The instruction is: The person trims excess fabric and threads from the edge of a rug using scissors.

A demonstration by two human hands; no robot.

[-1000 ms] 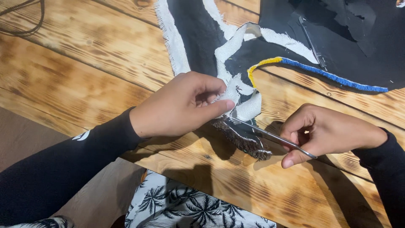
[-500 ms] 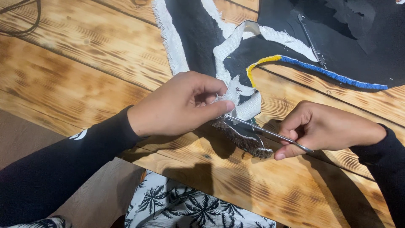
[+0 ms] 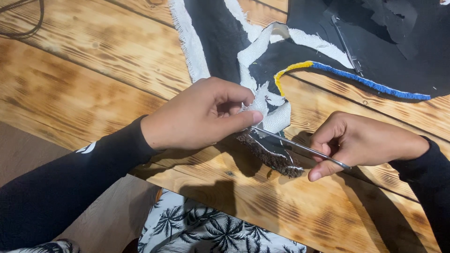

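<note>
Left hand pinches the frayed white canvas backing of the black rug piece on the wooden counter; just right, the right hand grips thin metal tweezers — their tip now slid closer under the pinch, toward the brown tufted patch — work continuing.

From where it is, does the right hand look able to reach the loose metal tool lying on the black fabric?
Probably yes: the right hand sits below the loose metal tool, bare wood between, though it already grips a thin metal rod.
</note>
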